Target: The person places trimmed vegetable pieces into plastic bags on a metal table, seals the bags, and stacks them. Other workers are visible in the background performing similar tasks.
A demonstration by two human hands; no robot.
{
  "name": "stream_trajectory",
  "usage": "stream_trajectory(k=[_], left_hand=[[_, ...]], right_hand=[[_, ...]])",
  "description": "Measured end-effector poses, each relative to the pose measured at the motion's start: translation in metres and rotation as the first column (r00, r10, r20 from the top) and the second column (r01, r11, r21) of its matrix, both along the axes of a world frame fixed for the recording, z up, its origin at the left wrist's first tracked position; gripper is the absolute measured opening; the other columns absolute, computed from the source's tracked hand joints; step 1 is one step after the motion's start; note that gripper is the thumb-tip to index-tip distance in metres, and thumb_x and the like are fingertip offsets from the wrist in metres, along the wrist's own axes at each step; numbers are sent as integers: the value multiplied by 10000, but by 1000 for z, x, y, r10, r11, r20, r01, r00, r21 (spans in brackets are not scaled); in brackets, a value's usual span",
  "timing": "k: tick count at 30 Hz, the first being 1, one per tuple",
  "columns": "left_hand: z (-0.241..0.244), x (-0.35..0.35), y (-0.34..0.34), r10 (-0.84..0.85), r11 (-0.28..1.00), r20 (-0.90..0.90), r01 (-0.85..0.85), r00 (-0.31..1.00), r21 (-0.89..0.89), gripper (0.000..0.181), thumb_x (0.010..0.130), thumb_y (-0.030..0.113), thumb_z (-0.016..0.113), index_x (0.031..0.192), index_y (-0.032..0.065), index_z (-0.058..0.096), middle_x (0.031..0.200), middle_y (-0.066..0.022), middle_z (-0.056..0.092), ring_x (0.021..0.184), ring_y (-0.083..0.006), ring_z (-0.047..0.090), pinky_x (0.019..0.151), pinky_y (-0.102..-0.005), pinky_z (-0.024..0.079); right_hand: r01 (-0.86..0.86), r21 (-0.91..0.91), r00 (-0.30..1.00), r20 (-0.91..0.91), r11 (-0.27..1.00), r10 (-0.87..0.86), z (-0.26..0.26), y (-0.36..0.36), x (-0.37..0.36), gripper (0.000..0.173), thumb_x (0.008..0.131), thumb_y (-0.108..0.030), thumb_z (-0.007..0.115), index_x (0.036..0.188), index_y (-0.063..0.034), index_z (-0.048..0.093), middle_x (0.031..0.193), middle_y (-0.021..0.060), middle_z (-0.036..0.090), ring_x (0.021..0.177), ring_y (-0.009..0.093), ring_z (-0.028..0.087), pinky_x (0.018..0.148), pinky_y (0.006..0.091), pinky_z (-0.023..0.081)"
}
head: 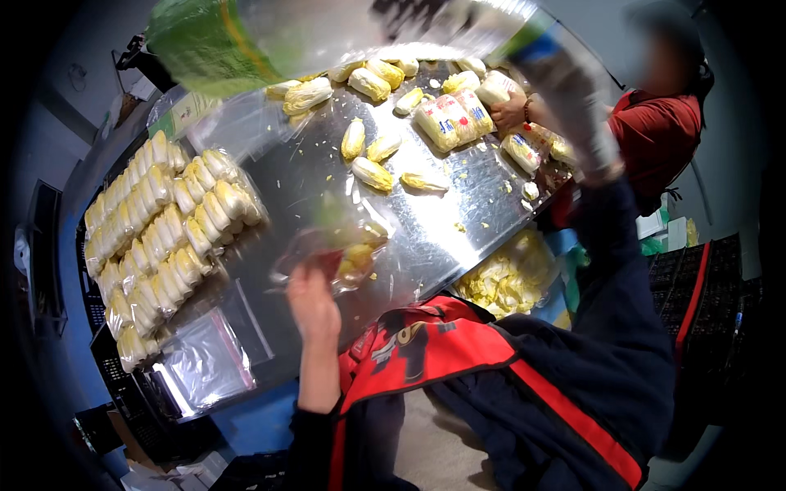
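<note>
My left hand, bare and blurred, grips the near edge of a clear plastic bag with yellowish pieces showing inside. My right arm reaches up at the right; the hand seems to wear a grey glove and is smeared by motion. Its fingers are hard to make out beside a blurred, clear, green-and-blue sheet at the top. Several loose baby napa cabbages lie on the steel table beyond the bag. Printed packs of baby cabbage sit farther back at the right.
Bagged baby cabbages stand in rows at the left. Flat clear bags lie at the near left corner. A co-worker handles packs at the right. Cabbage leaves fill a bag below the table edge. A green sheet hangs top left.
</note>
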State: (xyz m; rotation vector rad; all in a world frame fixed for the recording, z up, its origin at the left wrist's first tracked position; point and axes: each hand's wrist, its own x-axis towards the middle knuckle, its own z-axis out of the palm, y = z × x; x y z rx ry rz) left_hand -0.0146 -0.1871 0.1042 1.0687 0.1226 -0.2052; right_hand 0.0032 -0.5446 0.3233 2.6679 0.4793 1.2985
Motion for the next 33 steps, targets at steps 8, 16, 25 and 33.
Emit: stream_trajectory(k=[8, 16, 25, 33], left_hand=[[110, 3, 130, 159, 973, 309, -201, 938, 112, 210, 1013, 127, 547, 1161, -6, 612, 1123, -146, 673, 1045, -249, 663, 959, -373, 542], [135, 57, 181, 337, 837, 388, -462, 858, 294, 245, 1046, 165, 500, 1142, -36, 603, 1069, -124, 665, 1041, -236, 659, 930, -342, 540], [-33, 53, 134, 413, 758, 201, -457, 888, 465, 267, 1057, 195, 482, 1150, -34, 583, 1045, -82, 634, 972, -155, 610, 884, -291, 497], [-136, -82, 125, -318, -153, 230, -289, 920, 945, 302, 932, 90, 649, 1223, 10, 654, 1086, -78, 704, 892, -155, 653, 802, -295, 539]], right_hand=[[-699, 209, 539, -476, 684, 695, -229, 121, 29, 277, 735, -221, 667, 1004, -159, 650, 940, 49, 635, 991, 249, 594, 884, 429, 436], [-953, -88, 231, -832, 290, 505, -379, 183, 15, 136, 816, -347, 611, 828, -273, 724, 738, -41, 666, 809, 216, 667, 813, 532, 422], [-603, 400, -132, -904, 691, 408, -304, 120, 37, 594, 680, -309, 694, 1256, -193, 607, 1309, 72, 586, 1233, 332, 536, 960, 524, 433], [125, 801, 633, -519, 586, 574, -264, -92, 221, 391, 822, -169, 615, 1195, -59, 656, 1036, 143, 701, 1029, 277, 652, 923, 351, 506]])
